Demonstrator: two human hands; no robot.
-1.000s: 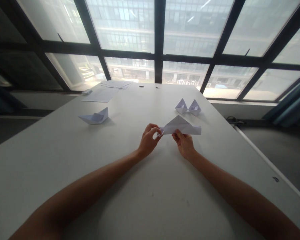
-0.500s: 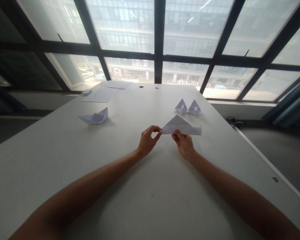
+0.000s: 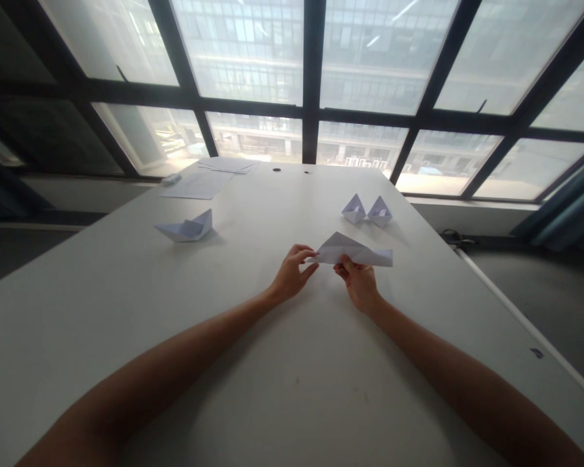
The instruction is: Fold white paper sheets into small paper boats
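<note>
A folded white paper (image 3: 353, 251), with a triangular peak and a long band along its bottom, is held just above the table. My right hand (image 3: 360, 282) grips its lower edge, thumb on the near face and fingers behind. At the paper's left corner is my left hand (image 3: 292, 272), its thumb and fingers parted around that corner, the fingertips touching or very near the paper. Behind the folded paper stand two small paper boats (image 3: 353, 211) side by side. Another, larger paper boat (image 3: 187, 228) sits to the left on the table.
White sheets of paper (image 3: 199, 185) lie at the far left of the white table (image 3: 272, 363), beside a small pale item (image 3: 171, 179) I cannot make out. Large framed windows rise beyond the far edge. A dark cable (image 3: 455, 238) shows past the right edge.
The left thumb and fingers have parted from their pinch on the paper's left corner. The folded paper has tipped and its peak sits slightly lower. The right hand keeps its grip.
</note>
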